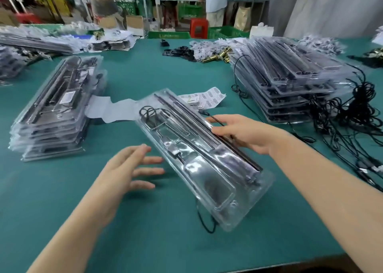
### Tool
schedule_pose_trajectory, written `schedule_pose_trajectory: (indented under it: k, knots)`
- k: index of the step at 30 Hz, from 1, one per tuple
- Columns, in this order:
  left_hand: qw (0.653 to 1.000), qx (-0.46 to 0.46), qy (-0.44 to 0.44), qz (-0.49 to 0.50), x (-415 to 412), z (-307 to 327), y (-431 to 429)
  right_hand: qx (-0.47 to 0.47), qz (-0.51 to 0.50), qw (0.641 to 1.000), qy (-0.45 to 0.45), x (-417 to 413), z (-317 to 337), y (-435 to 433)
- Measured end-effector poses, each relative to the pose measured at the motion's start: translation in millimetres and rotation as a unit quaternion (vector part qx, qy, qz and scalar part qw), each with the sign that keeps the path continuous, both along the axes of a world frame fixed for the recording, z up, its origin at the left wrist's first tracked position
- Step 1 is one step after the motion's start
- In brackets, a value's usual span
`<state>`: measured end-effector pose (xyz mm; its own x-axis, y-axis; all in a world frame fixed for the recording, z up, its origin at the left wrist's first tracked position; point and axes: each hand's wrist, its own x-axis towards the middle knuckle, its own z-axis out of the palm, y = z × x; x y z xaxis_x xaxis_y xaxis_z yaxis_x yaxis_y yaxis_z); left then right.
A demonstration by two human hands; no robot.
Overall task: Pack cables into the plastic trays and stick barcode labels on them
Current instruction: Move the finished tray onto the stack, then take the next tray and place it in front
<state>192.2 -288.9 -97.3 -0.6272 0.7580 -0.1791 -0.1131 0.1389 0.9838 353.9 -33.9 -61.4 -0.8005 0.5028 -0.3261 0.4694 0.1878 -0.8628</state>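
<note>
Left hand [124, 169] open, fingers straight and spread, holding nothing; it hovers at 9 o'clock of the plastic tray [199, 158], just beside its near long edge; no contact evident. Right hand [238, 133] grips the tray's far long edge at 2 o'clock, fingers and thumb closed on the rim; which digits go underneath I cannot tell.

Tray lies diagonally mid-worktop [62, 210], long axis from 11 to 5 o'clock, apparently tipped up on the gripped side. Inside: dark rods [182, 112] along the far edge; a cable [147, 113] coiled in the pocket at the 11 o'clock end; a black tail hangs out below the 6 o'clock end, so packing looks unfinished. No barcode label visible on this tray.

Label strip [207, 98] at 12 o'clock, just beyond the tray; white backing paper [107, 109] trails towards 10 o'clock. Stack of trays [58, 106] at 9 o'clock; second stack [290, 82] at 2 o'clock; loose cables [352, 111] at 3 o'clock.

Handling, as judgement: thin clear blister plastic, so light, glossy, probably slippery, and likely to flex along its length; the rods should stiffen the far side. Best hold: the flat rim of both long edges near the middle, not the moulded pockets, which would dent. Cable soft and springy; tuck the tail in before labelling.
</note>
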Motion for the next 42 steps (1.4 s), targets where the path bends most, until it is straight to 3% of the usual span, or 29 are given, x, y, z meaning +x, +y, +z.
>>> schedule_pose_trajectory:
  k: [5, 11, 15, 18, 22, 26, 29, 32, 34, 36, 38, 42]
  knots:
    - [0.995, -0.001, 0.066, 0.080, -22, -6, 5, -0.004, 0.074, 0.997, -0.026, -5, 2, 8]
    - [0.986, 0.114, -0.090, 0.087, 1, -15, 19, 0.019, 0.089, 0.996, 0.023, -16, 19, 9]
    - [0.984, 0.138, -0.114, 0.019, 32, -8, 33, -0.065, 0.066, 0.989, 0.112, -21, 14, -3]
    - [0.983, 0.166, -0.010, 0.071, 38, 12, 42, -0.106, 0.037, 0.981, 0.160, -29, 5, -18]
    - [0.956, 0.189, 0.172, 0.142, 20, 56, 38, -0.021, -0.025, 0.986, 0.166, -32, 7, -34]
    - [0.850, 0.199, 0.434, 0.220, 0, 100, 23, 0.037, -0.107, 0.978, 0.174, -15, 24, -47]
    - [0.759, 0.114, 0.577, 0.281, -10, 112, 24, -0.054, -0.087, 0.962, 0.254, 3, 41, -66]
    - [0.696, 0.070, 0.680, 0.219, 0, 98, 31, -0.192, -0.036, 0.920, 0.340, 13, 53, -98]
    - [0.667, 0.053, 0.724, 0.168, 16, 74, 36, -0.197, -0.033, 0.905, 0.375, 12, 49, -120]
    - [0.680, 0.045, 0.724, 0.113, 28, 41, 40, -0.194, -0.090, 0.902, 0.375, 9, 39, -134]
    - [0.688, 0.023, 0.722, 0.072, 33, 10, 42, -0.248, -0.190, 0.888, 0.337, 3, 24, -136]
    - [0.645, -0.033, 0.763, -0.012, 26, -16, 45, -0.358, -0.313, 0.840, 0.262, -5, -12, -121]
